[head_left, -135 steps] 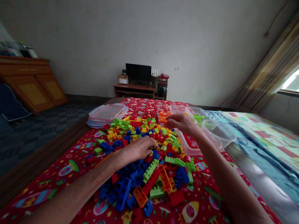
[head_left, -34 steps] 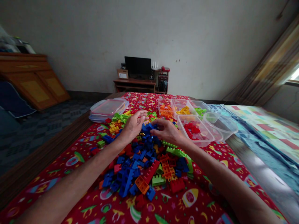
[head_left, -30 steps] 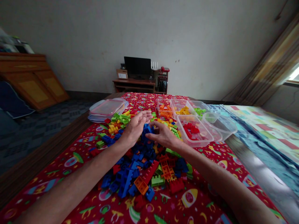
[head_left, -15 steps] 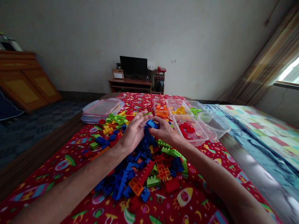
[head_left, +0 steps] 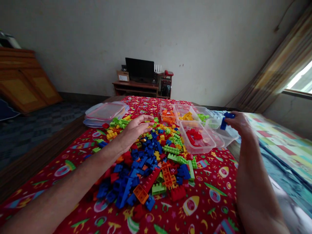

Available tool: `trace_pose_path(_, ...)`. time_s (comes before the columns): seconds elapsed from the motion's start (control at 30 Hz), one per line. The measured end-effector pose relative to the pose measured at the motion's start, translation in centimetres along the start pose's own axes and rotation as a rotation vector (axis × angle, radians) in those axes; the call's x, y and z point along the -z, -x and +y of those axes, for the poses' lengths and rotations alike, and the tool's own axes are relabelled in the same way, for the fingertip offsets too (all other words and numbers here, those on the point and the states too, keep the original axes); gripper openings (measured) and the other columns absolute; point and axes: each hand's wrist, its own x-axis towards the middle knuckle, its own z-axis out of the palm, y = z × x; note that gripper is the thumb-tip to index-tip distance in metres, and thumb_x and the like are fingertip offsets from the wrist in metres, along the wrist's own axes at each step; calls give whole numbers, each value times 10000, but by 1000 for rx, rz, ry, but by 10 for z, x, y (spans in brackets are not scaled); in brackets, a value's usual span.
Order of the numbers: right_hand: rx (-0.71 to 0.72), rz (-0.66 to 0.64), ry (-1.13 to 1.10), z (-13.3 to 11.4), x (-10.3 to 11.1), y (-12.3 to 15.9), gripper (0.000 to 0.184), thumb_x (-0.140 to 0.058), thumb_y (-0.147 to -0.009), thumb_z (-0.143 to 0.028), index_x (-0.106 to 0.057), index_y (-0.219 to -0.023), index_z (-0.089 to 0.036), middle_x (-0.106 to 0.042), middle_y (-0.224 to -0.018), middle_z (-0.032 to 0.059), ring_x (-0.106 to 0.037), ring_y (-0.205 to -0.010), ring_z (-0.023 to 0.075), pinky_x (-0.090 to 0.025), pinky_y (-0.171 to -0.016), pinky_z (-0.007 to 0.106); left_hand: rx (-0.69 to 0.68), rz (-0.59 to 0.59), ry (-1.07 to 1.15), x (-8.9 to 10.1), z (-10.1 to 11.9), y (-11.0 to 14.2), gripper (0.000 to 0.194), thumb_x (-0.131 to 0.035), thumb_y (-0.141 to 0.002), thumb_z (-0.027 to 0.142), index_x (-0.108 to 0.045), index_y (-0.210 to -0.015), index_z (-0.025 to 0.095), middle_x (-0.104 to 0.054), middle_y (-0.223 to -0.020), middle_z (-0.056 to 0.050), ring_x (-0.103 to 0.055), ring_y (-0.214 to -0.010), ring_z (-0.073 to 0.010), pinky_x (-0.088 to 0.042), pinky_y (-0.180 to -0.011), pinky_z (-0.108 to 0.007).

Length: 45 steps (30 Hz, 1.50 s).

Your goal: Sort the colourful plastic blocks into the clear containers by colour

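Over the far left part of a mixed heap of toy building blocks [head_left: 146, 162], my left hand [head_left: 136, 130] hovers with its fingers apart and nothing in it. My right hand [head_left: 240, 123] is raised at the right, gripping blue building blocks [head_left: 224, 121] between thumb and fingers. They are held above a clear empty-looking container [head_left: 230, 136] at the right end of the group. Closest to that one stands a clear box [head_left: 212, 148] with red blocks [head_left: 195, 134] inside. The heap holds blue, red, green, orange and yellow pieces.
Farther back are clear boxes with orange blocks [head_left: 168, 116], yellow blocks [head_left: 186, 116] and green blocks [head_left: 202, 117]. Stacked lids [head_left: 104, 113] lie at the left. A red patterned cloth [head_left: 204, 191] covers the table. A bed [head_left: 278, 136] stands at the right.
My right hand has moved from the middle of the heap to the right, carrying blue blocks over the container. My left hand has stayed over the heap, shifting slightly left.
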Motion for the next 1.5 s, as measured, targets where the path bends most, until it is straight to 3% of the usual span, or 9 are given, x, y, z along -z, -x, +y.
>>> trace_pose_path(0.17,-84,-197,140,3,3,8,144,-643,-655,-257,-675,-770,-178,-617,-575,40,-575,-523,185,-411,-506,300,47,19,-116,14,-14,-10,308,-664,-712,338,-626,-977,185,-607,-1133,-72,-595,-1090,-245,-510,-923,-413)
trace_pose_path(0.3,-18,-48,319,-42,15,16,247,-559,-758,-276,-722,-908,-165,-689,-817,129,-626,-759,240,-418,-640,343,25,-40,-355,31,-27,-22,357,-606,-735,393,-617,-1027,190,-661,-1023,-70,-637,-1003,-246,-523,-874,-410)
trace_pose_path(0.47,202,81,80,-112,16,40,253,-493,-819,-256,-709,-913,-165,-698,-763,84,-627,-708,182,-426,-671,308,-185,-214,-848,40,-32,-29,322,-491,-798,310,-642,-1054,187,-663,-1105,-85,-618,-1041,-246,-480,-937,-419)
trace_pose_path(0.57,415,-63,-91,-151,-9,61,227,-492,-828,-206,-685,-937,-160,-696,-772,58,-615,-668,138,-414,-636,261,-301,-373,-1007,37,-42,-24,319,-482,-829,293,-638,-1094,206,-633,-1205,-74,-566,-1140,-233,-418,-1025,-408)
trace_pose_path(0.7,665,-456,-20,-184,-54,91,181,-531,-816,-146,-668,-930,-178,-680,-780,42,-585,-669,128,-379,-607,243,-401,-448,-1041,32,-61,-15,396,-524,-859,360,-567,-1227,220,-514,-1377,-85,-429,-1299,-252,-337,-1097,-422)
trace_pose_path(0.9,821,-614,-9,-182,-93,111,281,-536,-867,-138,-601,-1136,-185,-668,-1005,88,-586,-906,163,-404,-769,263,-395,-428,-1086,35,-64,-20,161,-554,-823,231,-628,-965,218,-609,-1057,-65,-574,-1009,-229,-454,-914,-368)
trace_pose_path(1.1,757,-587,-69,-182,-95,104,308,-504,-775,-73,-660,-1023,-167,-655,-794,50,-541,-700,138,-354,-623,242,-301,-243,-1103,35,-55,-27,100,-640,-698,206,-543,-719,206,-572,-784,-25,-565,-763,-210,-457,-737,-327)
trace_pose_path(1.3,510,-455,-308,-189,-97,101,310,-441,-763,-99,-694,-938,-144,-542,-577,-10,-428,-526,98,-309,-558,234,-189,-60,-875,29,-32,-23,219,-574,-738,275,-596,-943,202,-667,-846,-44,-630,-801,-225,-476,-770,-332)
trace_pose_path(1.5,458,-474,-380,-190,-108,105,320,-513,-840,-180,-646,-1129,-151,-527,-583,-29,-453,-539,107,-339,-582,239,-91,-126,-564,27,-26,-22,378,-557,-782,394,-580,-1088,172,-682,-784,-39,-668,-765,-222,-496,-702,-313)
